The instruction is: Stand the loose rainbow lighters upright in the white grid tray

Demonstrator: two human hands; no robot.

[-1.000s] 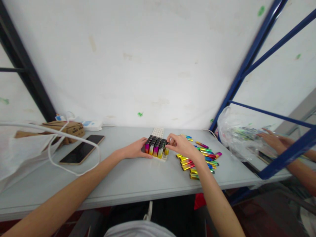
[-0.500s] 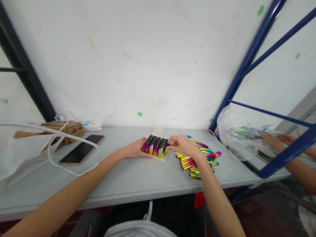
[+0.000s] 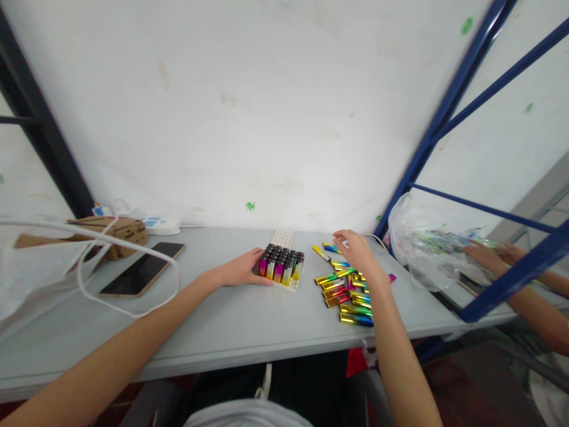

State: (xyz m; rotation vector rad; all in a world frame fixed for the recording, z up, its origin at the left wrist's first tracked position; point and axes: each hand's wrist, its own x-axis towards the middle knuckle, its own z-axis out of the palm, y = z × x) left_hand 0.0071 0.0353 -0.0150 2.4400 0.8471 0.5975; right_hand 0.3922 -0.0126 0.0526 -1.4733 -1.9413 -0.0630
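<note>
Several cigarette lighters (image 3: 278, 267) with black tops and shiny pink, purple and yellow bodies stand upright in rows in a white tray (image 3: 291, 286). My left hand (image 3: 244, 268) is closed around the left side of this group, thumb along the front. At the right, my right hand (image 3: 355, 249) hovers over the far part of a pile of loose lighters (image 3: 335, 290) lying on the table. Its fingers are loosely curved and apart, and I see nothing held in them. Part of the pile is hidden under my right forearm.
Behind the lighters lies a white gridded tray (image 3: 283, 238). A phone (image 3: 142, 270), a cardboard box (image 3: 128, 237), a power strip (image 3: 162, 225) and a looping white cable (image 3: 128, 242) are at the left. A blue metal frame (image 3: 427, 148) and a clear plastic bag (image 3: 402, 231) border the right; another person's hands (image 3: 484, 255) work beyond.
My right hand has left the right edge of the upright lighters and moved right, over the loose pile. A lighter now stands at that edge. My left hand stays in place.
</note>
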